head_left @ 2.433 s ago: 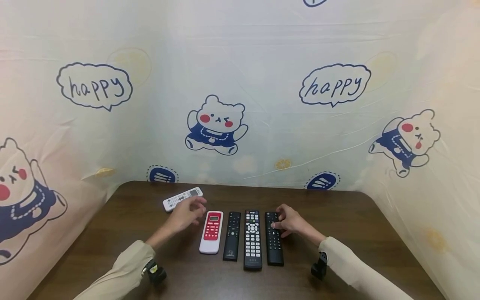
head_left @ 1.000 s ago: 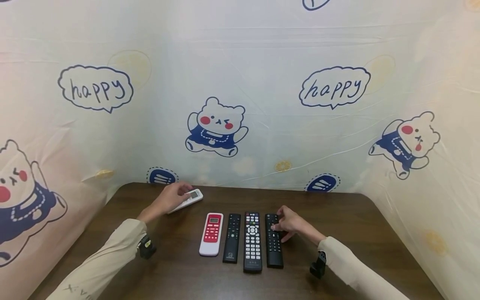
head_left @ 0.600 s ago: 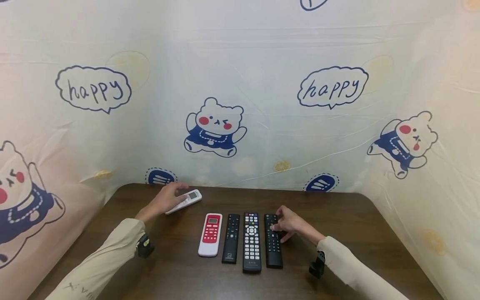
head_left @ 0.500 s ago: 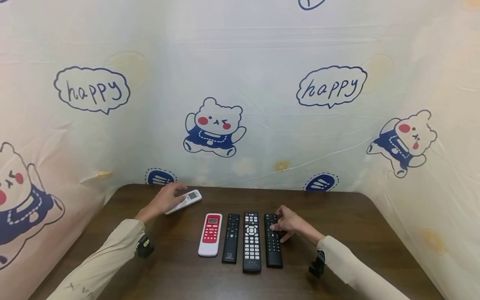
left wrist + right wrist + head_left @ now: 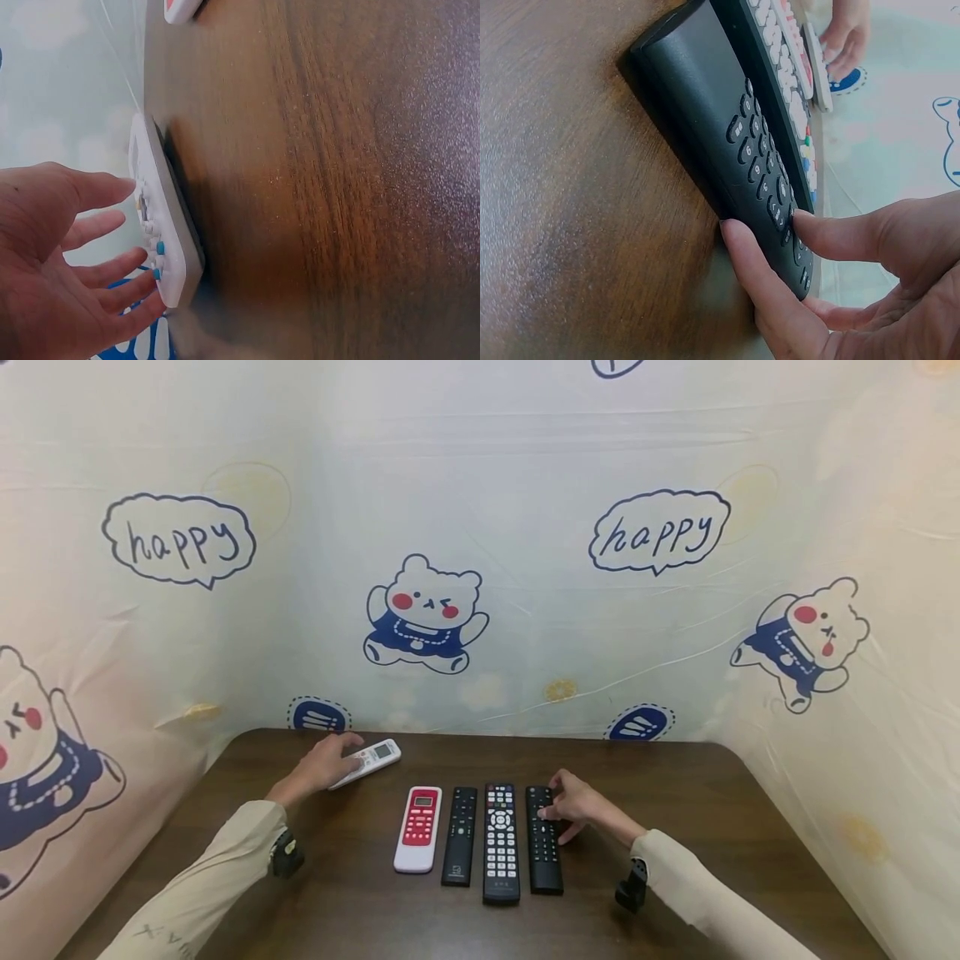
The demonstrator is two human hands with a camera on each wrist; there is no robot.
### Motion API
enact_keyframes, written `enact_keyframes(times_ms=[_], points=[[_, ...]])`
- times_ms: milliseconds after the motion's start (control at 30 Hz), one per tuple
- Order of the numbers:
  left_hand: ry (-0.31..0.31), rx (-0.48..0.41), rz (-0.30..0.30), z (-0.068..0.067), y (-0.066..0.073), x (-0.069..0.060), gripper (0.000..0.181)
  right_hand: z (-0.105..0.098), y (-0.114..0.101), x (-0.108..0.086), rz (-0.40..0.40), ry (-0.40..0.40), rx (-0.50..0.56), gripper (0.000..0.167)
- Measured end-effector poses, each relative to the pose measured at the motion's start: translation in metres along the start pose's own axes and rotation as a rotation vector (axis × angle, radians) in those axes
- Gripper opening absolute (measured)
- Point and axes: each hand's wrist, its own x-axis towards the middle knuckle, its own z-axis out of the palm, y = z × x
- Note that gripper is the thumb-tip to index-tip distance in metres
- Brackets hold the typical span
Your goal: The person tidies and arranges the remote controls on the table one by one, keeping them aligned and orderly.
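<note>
At the back left of the table, my left hand [image 5: 322, 764] is over a white remote control [image 5: 378, 759]. In the left wrist view its thumb tip touches the face with the buttons, while the other fingers are spread loosely towards the lower end. My right hand [image 5: 585, 803] holds the upper part of the rightmost black remote control [image 5: 546, 860]. The right wrist view shows the thumb on its buttons and another finger against its side edge. This remote lies on the table, its lower half uncovered.
Left of that remote, in a row, lie a black remote with white buttons [image 5: 501, 860], a slim black remote [image 5: 458, 843] and a red-and-white remote [image 5: 417, 839]. The brown table [image 5: 360, 918] ends at a printed cloth [image 5: 525, 527] behind and at both sides.
My left hand has moved left and back from beside the red-and-white remote to the white remote, then stayed there. My right hand has kept its place on the rightmost black remote.
</note>
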Motion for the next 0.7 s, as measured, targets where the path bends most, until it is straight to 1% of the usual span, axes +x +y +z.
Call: enact_keyframes(times_ms=[100, 233, 400, 500, 633, 700], points=[[-0.002, 0.006, -0.008, 0.0019, -0.0022, 0.0009, 0.046, 0.0003, -0.0002, -0.0003, 0.009, 0.006, 0.006, 0.056], [-0.011, 0.007, -0.039, 0.0043, -0.0042, -0.0001, 0.046, 0.0012, -0.0001, -0.0009, 0.008, 0.007, 0.005, 0.056], [-0.042, -0.013, -0.067, 0.0028, -0.0058, -0.0012, 0.046, 0.0018, -0.0006, -0.0008, 0.001, 0.009, -0.003, 0.056], [-0.047, -0.028, -0.055, 0.0018, -0.0069, -0.0003, 0.046, 0.0021, 0.0003, 0.0001, -0.001, 0.011, -0.004, 0.056], [-0.032, -0.053, -0.033, 0.0005, -0.0087, 0.0019, 0.045, 0.0022, 0.0008, 0.0009, -0.001, 0.013, -0.008, 0.054], [-0.034, -0.067, -0.036, -0.0001, -0.0082, 0.003, 0.046, 0.0018, 0.0008, 0.001, 0.005, 0.017, -0.007, 0.054]])
